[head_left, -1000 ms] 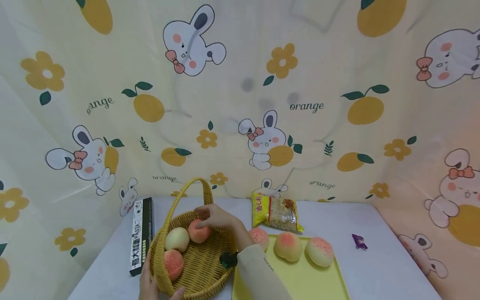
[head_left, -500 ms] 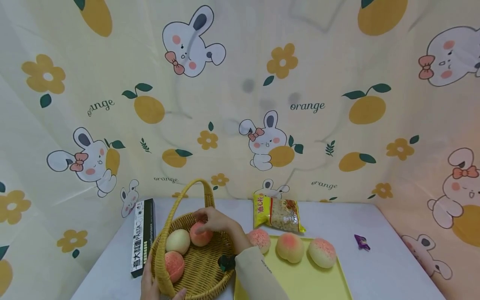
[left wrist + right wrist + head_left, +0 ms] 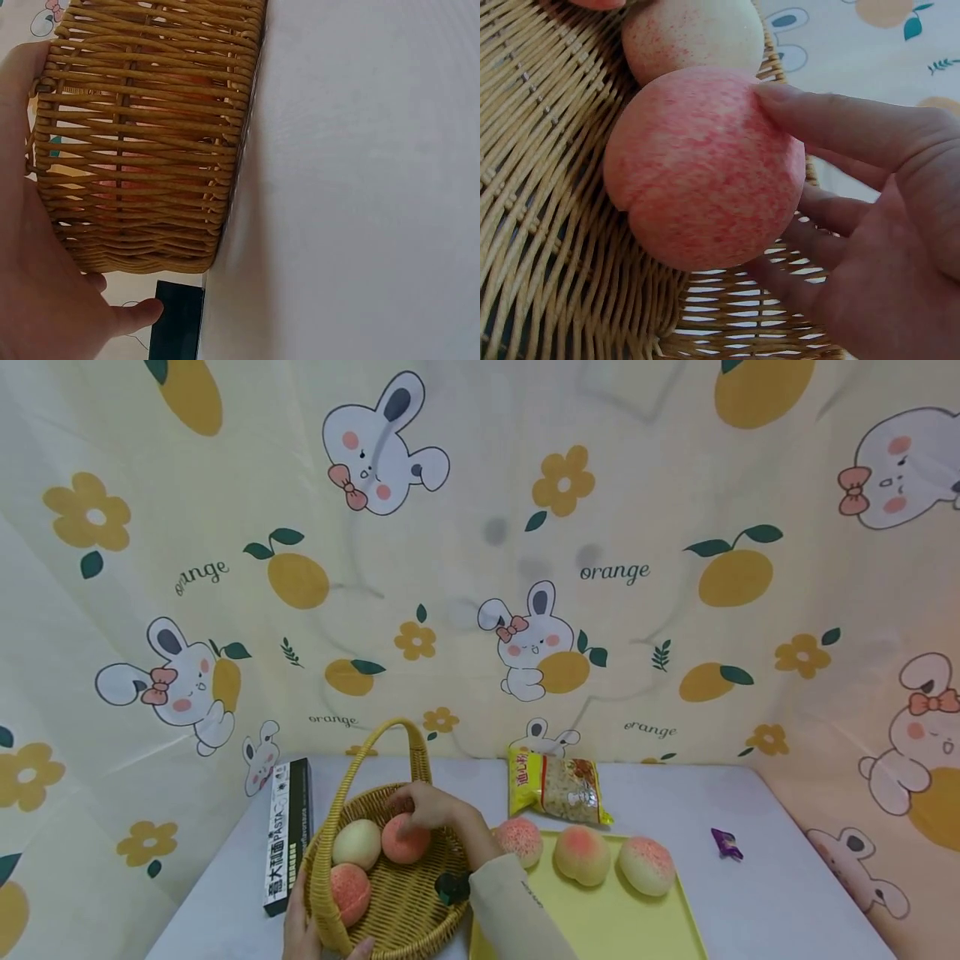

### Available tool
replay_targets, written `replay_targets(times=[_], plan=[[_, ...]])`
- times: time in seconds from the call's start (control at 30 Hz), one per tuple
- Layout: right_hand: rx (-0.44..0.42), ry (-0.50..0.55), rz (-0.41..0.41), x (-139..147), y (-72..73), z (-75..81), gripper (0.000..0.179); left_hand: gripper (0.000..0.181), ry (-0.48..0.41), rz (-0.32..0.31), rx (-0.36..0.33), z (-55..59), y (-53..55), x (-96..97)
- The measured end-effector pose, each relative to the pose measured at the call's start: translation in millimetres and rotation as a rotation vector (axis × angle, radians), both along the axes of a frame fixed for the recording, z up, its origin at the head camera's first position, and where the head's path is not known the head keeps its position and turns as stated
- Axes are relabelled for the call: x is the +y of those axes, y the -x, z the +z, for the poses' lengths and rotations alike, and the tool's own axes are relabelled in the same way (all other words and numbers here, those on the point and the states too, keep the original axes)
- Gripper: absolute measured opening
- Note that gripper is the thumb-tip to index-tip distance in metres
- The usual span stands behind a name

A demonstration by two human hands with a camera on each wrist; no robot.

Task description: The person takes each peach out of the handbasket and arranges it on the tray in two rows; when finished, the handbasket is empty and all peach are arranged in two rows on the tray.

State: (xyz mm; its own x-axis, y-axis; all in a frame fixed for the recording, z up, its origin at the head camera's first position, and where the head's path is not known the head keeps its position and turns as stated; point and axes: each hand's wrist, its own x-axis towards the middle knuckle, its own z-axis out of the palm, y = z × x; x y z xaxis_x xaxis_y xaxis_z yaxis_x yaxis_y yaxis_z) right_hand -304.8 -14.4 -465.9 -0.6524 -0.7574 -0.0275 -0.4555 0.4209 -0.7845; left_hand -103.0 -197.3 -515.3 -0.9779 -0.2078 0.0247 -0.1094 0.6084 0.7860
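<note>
My right hand point(image 3: 427, 806) reaches into a wicker basket point(image 3: 405, 902) with a tall arched handle. Thumb and fingers hold a pink peach point(image 3: 705, 169) by one side, low inside the basket near its far wall. Beside that peach lies a pale peach point(image 3: 357, 844). Another pink peach point(image 3: 349, 893) lies nearer me, partly behind the handle. My left hand point(image 3: 52, 247) grips the basket's near left side, with its fingers spread along the wicker; in the head view the basket hides part of this hand.
Right of the basket, a yellow tray point(image 3: 600, 927) bears 3 peaches along its far edge. Behind it lies a yellow pasta bag point(image 3: 561, 787). A black-and-white pasta box point(image 3: 288, 835) lies left of the basket, and a small purple wrapped candy point(image 3: 726, 843) at the right.
The peach under my right hand has shifted slightly toward me, and more of its surface shows. My left hand stays on the basket. The whole view has drifted a little.
</note>
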Motion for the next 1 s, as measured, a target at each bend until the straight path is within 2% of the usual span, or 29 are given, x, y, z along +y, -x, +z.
replay_targets(times=[0.23,0.43,0.6,0.73,0.87,1.0], plan=[[-0.082,-0.031,0.068,5.4,-5.2,-1.3,0.043,0.134,-0.022,0.029,-0.034,0.7,-1.0,2.1],[-0.106,-0.018,0.067,8.1,-5.8,-1.5,0.042,0.135,0.008,0.029,-0.013,-0.4,-1.3,2.6],[-0.117,-0.064,0.141,12.0,-3.1,-3.9,0.043,0.134,0.016,0.016,0.025,-1.1,-0.8,1.5],[-0.151,-0.115,0.191,15.6,-1.0,-6.1,0.051,0.135,0.008,0.020,0.005,0.2,-1.0,1.4],[-0.194,-0.116,0.192,18.7,-0.9,-7.9,0.057,0.133,0.017,0.023,0.003,1.1,-1.7,2.3],[-0.195,-0.075,0.192,19.6,0.4,-11.6,0.057,0.130,0.015,0.023,0.008,0.8,-1.6,2.7]])
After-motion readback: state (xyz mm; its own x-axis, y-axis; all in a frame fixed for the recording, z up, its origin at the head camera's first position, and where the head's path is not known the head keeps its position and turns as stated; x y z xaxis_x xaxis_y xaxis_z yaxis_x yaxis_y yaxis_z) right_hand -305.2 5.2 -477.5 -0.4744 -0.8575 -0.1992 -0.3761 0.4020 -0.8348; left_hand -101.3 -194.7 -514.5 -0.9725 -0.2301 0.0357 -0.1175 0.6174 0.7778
